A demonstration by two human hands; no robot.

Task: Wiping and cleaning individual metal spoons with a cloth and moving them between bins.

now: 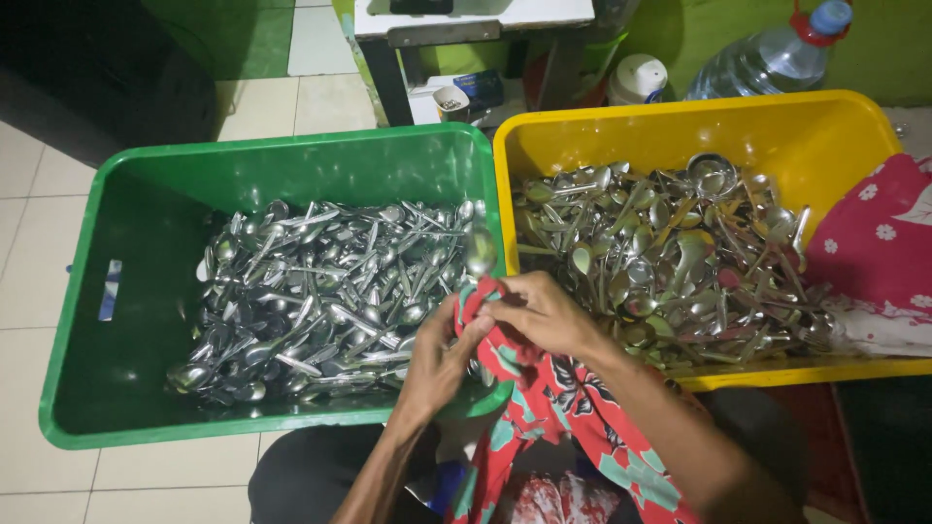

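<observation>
My left hand point(439, 364) and my right hand point(544, 315) are both closed on a red cloth with a green and white flower print point(553, 408). A steel spoon point(479, 250) sticks up out of the cloth, its bowl over the wall between two tubs. The green tub point(87, 320) on the left holds a heap of steel spoons point(320, 291). The yellow tub point(825, 126) on the right holds another heap of spoons and ladles point(680, 262). The cloth hangs down into my lap.
A pink flowered cloth point(879, 252) drapes over the yellow tub's right rim. Behind the tubs stand a large water bottle point(767, 60), a white lidded jar point(638, 78) and a white table's legs point(388, 78). Pale floor tiles point(29, 272) lie to the left.
</observation>
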